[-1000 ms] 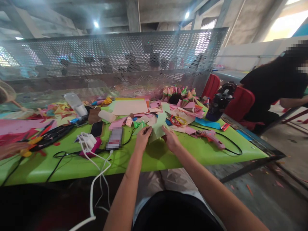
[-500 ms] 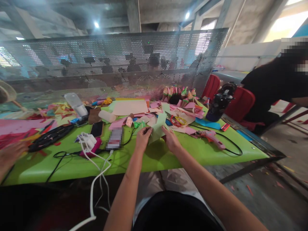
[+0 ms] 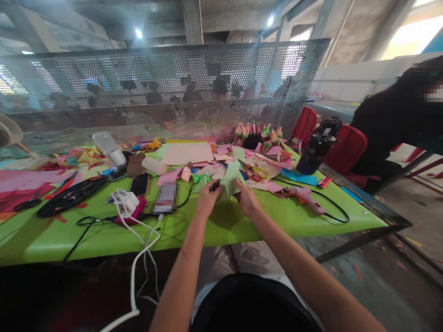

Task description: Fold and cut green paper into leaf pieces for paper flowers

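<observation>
A pale green sheet of paper (image 3: pixel 230 180) is held up over the near middle of the table, between both hands. My left hand (image 3: pixel 209 195) pinches its left edge between thumb and fingers. On the opposite edge, my right hand (image 3: pixel 247 198) grips the paper, the thumb lying on its face and the fingers behind it. Another pale green piece (image 3: pixel 238 154) lies just beyond. Left of my left hand is a crumpled bright green wrapper (image 3: pixel 200 178). Scissors with red and yellow handles (image 3: pixel 256 173) lie beyond my right hand.
A pink glue gun (image 3: pixel 308 199) with a black cord lies at the right, near a dark bottle (image 3: pixel 318 145). To the left are phones (image 3: pixel 140 184), white cables (image 3: pixel 131 203) and a black oval object (image 3: pixel 71 197). A perforated metal screen (image 3: pixel 166 92) stands behind; a person in black sits at right.
The lower end of the green paper has moved up between my hands, so less hangs below them. Another person's hand at the far left has gone out of view.
</observation>
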`<state>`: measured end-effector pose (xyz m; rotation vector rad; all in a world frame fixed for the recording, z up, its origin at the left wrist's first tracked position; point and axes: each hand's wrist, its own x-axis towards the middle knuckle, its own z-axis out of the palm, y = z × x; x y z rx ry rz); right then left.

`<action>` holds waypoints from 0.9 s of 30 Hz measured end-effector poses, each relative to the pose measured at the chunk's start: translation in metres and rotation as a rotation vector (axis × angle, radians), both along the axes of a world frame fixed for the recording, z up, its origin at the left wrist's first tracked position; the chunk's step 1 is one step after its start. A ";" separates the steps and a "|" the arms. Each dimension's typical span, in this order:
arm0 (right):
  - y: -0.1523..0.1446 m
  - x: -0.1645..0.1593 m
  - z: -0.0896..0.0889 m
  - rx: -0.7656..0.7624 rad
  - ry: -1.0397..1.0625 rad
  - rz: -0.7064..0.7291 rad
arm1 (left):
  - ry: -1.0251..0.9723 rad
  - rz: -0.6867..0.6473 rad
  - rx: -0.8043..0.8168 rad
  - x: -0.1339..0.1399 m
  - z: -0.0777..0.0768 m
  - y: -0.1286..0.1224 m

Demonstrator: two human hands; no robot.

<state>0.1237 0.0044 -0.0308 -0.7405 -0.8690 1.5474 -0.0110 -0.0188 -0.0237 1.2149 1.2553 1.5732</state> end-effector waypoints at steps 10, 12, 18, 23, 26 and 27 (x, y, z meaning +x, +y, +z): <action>0.002 0.001 0.003 -0.018 0.094 -0.014 | -0.025 -0.049 0.000 -0.001 -0.004 0.004; 0.003 0.001 0.003 -0.023 0.106 -0.014 | -0.018 -0.047 0.003 -0.001 -0.005 0.005; 0.005 0.002 0.000 -0.014 0.107 0.006 | 0.029 -0.045 0.011 -0.001 -0.006 0.006; 0.003 0.002 0.000 0.012 0.077 0.031 | 0.066 -0.039 0.007 -0.002 -0.007 0.006; 0.003 0.002 0.000 0.020 0.045 0.032 | 0.077 -0.043 0.015 -0.002 -0.006 0.005; 0.003 0.002 0.000 0.023 0.033 0.032 | 0.080 -0.045 0.019 -0.002 -0.005 0.004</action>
